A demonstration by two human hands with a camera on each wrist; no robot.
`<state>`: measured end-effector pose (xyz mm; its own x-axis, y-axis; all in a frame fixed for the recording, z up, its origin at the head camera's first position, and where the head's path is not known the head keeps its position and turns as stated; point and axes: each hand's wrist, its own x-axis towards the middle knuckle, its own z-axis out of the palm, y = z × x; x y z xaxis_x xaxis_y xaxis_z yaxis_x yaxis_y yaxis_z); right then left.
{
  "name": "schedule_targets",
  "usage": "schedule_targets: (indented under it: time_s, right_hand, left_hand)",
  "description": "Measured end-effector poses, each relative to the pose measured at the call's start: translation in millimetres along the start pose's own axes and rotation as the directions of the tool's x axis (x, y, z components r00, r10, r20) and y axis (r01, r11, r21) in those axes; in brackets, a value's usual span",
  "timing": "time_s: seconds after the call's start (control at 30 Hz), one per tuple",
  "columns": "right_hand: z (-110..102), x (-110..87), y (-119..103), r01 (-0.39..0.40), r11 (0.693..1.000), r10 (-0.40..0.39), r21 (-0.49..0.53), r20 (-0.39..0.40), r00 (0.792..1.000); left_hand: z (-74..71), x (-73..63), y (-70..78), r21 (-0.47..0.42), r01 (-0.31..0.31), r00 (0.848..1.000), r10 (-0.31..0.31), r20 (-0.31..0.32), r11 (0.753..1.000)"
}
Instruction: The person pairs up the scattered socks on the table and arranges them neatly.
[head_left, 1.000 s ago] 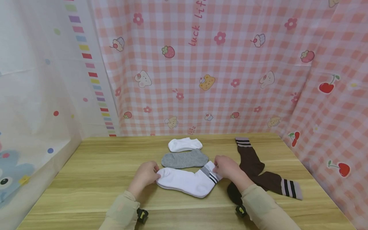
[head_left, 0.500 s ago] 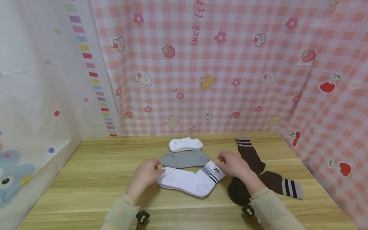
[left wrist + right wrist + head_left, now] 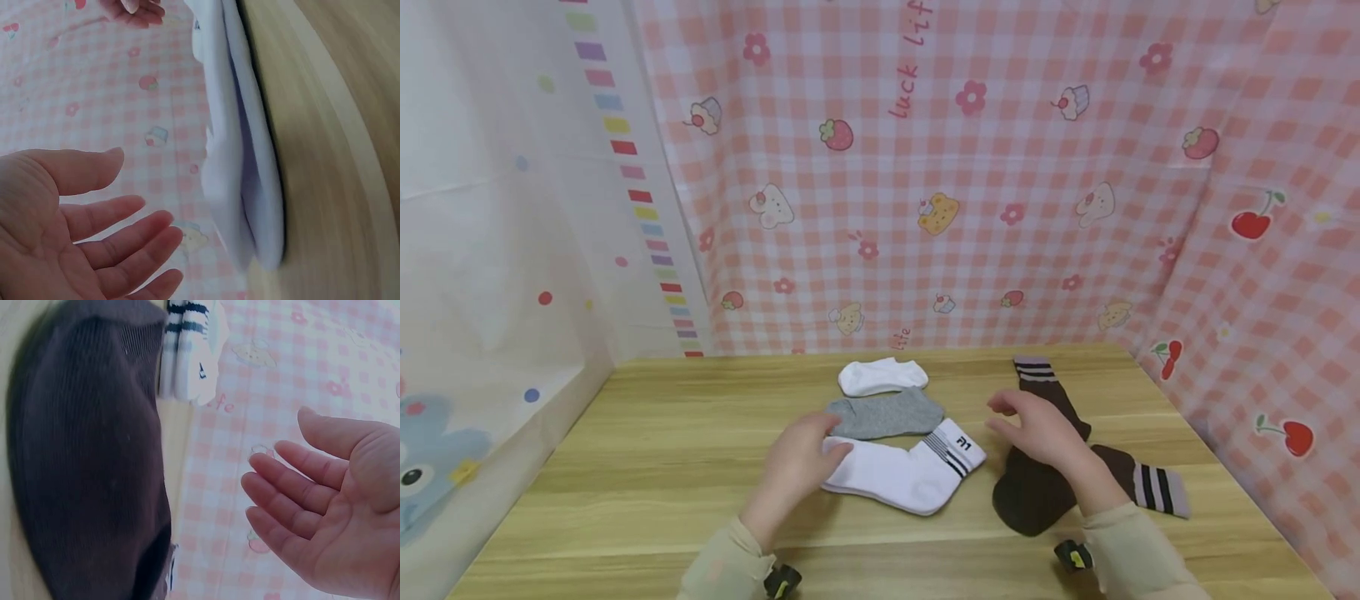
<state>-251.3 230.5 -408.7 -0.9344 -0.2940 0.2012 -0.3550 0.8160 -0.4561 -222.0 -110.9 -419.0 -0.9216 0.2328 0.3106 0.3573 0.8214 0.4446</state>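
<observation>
A pair of white socks (image 3: 887, 475) with black-striped cuffs lies stacked, toes to the left; its two layers show edge-on in the left wrist view. My left hand (image 3: 797, 458) hovers by the toe end, fingers spread and holding nothing; the left wrist view shows a gap to the fabric. Over the dark brown socks (image 3: 1033, 496), right of the white cuff, my right hand (image 3: 1037, 429) hangs in the air with its fingers loose. Behind the white pair lie grey socks (image 3: 883, 417), and behind those, low-cut white socks (image 3: 880, 378).
The brown socks lie spread across the right of the wooden table (image 3: 647, 467), one striped cuff (image 3: 1161, 492) pointing right and another toward the back. A pink checked curtain (image 3: 895, 167) hangs behind the table, with a white patterned cloth (image 3: 497, 250) on the left.
Both hands have let go of the white socks. The right hand has moved right, over the brown socks, uncovering the cuff's logo. The left hand has shifted slightly right, over the toe end.
</observation>
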Motion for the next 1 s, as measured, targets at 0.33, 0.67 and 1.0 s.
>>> schedule_targets:
  time_s: [0.33, 0.67, 1.0]
  right_hand:
    - [-13.8, -11.1, 10.5, 0.022, 0.999, -0.021, 0.026, -0.056, 0.998]
    - [-24.6, -24.0, 18.7, 0.031, 0.997, -0.022, 0.077, -0.103, 0.994]
    - [-35.5, -39.1, 31.3, 0.015, 0.996, -0.002, 0.090, -0.143, 0.990]
  left_hand:
    - [5.0, -3.8, 24.1, -0.022, -0.114, 0.991, 0.112, -0.077, 0.993]
    - [13.8, -5.5, 49.4, -0.065, -0.156, 0.983, 0.148, -0.105, 0.986]
    - [23.1, -7.8, 66.5, -0.106, -0.168, 0.984, 0.161, -0.070, 0.980]
